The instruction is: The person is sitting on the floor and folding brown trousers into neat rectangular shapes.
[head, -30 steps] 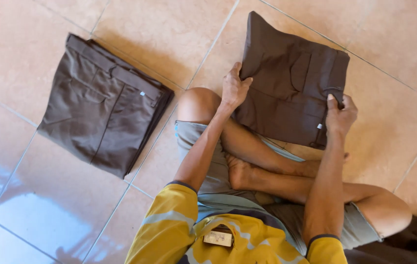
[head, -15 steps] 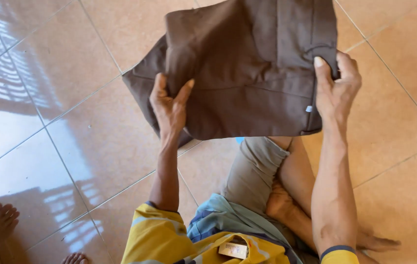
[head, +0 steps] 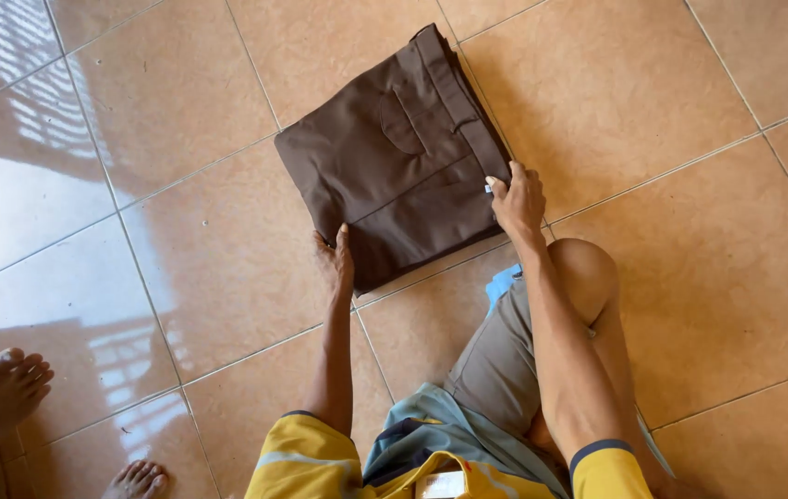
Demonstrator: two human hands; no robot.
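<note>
A folded pair of brown trousers (head: 398, 157) lies flat on the orange tiled floor, straight ahead of me. My left hand (head: 334, 259) grips its near left corner, fingers tucked under the edge. My right hand (head: 516, 199) holds the near right corner by the waistband. I sit on the floor in a yellow shirt, with my bent right knee (head: 588, 268) just below my right hand.
Glossy orange floor tiles (head: 653, 120) surround the trousers, with window light reflected at the left. Another person's bare feet stand at the lower left: one foot (head: 6, 383) and the toes of the other (head: 135, 479).
Both hands lifted the folded trousers off the floor, swung them to my left and set them down flat. My view turned left with them, bringing the other person's feet into sight.
</note>
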